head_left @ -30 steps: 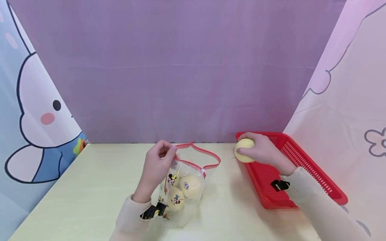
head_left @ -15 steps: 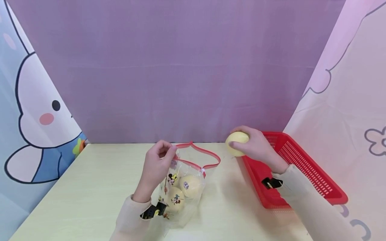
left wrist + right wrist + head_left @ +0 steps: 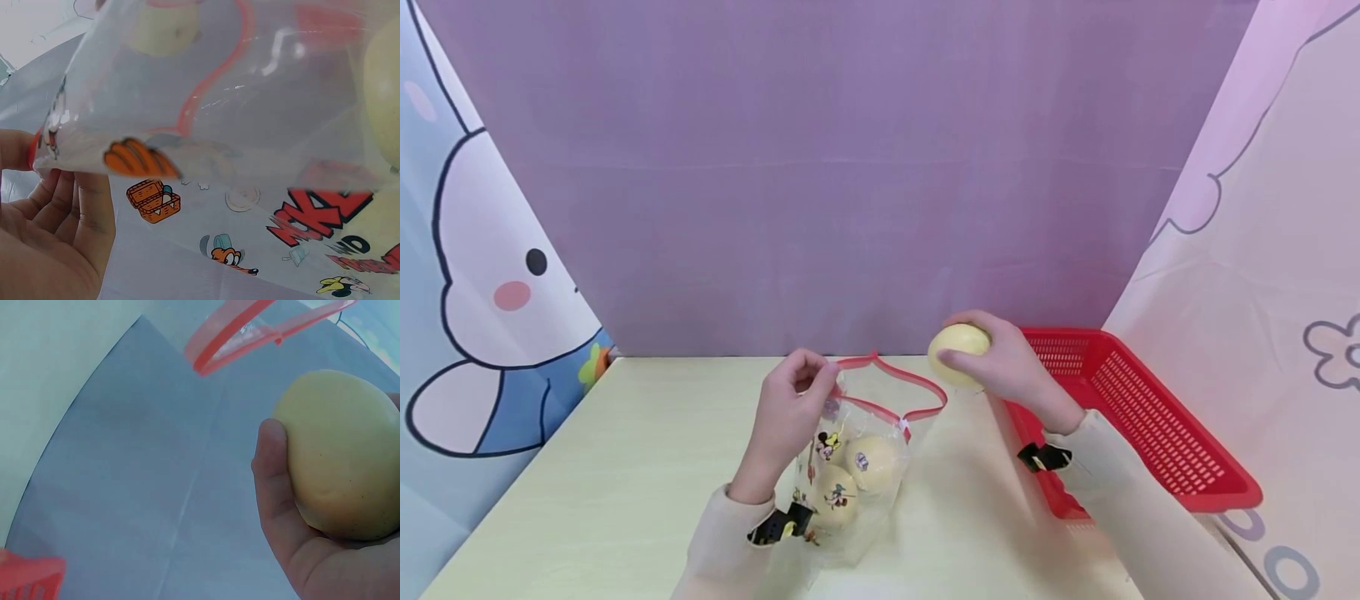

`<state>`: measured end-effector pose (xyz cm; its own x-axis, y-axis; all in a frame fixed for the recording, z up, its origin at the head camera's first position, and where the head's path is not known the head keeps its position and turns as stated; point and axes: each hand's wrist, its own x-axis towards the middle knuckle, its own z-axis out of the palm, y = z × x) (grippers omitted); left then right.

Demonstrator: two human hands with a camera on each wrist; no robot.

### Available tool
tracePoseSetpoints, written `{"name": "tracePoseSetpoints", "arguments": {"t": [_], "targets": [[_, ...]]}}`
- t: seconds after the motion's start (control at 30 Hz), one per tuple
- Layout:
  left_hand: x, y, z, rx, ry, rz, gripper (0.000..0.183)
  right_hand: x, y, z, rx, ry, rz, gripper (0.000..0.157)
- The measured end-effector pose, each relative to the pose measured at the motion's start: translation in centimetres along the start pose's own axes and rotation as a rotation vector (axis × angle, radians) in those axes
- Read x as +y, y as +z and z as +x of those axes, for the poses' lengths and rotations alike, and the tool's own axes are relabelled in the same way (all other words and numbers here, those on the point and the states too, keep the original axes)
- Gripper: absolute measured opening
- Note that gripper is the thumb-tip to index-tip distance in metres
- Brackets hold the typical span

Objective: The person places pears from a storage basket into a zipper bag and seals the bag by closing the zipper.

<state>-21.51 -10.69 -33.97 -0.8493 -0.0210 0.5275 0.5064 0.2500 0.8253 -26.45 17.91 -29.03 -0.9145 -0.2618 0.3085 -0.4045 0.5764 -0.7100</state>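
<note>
My left hand [image 3: 792, 408] pinches the red-edged mouth of a clear zip bag [image 3: 880, 521] between thumb and fingers. The bag's mouth is spread into a loop, and cartoon figures are printed on its plastic. Inside it lie pale yellow pears [image 3: 874, 463], partly covered by the print. In my right hand [image 3: 1007, 367] is another round, pale yellow pear [image 3: 344, 456], gripped with the thumb along one side. This pear is held up to the right of the bag's mouth, apart from it, near the table's back edge.
A red plastic basket [image 3: 1172, 417] with slotted walls stands on the right of the pale table [image 3: 625, 467]. My right forearm crosses over part of it, hiding some of its inside. A purple cloth [image 3: 850, 183] hangs behind the table, with printed cloths at both sides.
My right hand has carried the pear left and slightly up, from over the basket's left rim toward the bag. The left hand and bag have stayed nearly still.
</note>
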Motion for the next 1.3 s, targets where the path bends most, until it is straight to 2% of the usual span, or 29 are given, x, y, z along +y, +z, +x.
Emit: {"name": "tracePoseSetpoints", "arguments": {"t": [0.63, 1.07, 1.3], "targets": [[0.2, 0.0, -0.1, -0.005, -0.015, -0.028, 0.012, -1.9, 2.8, -0.1, -0.075, -0.044, 0.079, 0.045], [0.2, 0.0, -0.1, -0.01, -0.035, -0.035, 0.011, -1.9, 5.3, -0.7, -0.085, -0.128, 0.118, 0.047], [0.2, 0.0, 0.0, -0.012, -0.033, -0.04, 0.012, -2.1, 6.2, -0.9, -0.136, -0.191, 0.086, 0.048]]}}
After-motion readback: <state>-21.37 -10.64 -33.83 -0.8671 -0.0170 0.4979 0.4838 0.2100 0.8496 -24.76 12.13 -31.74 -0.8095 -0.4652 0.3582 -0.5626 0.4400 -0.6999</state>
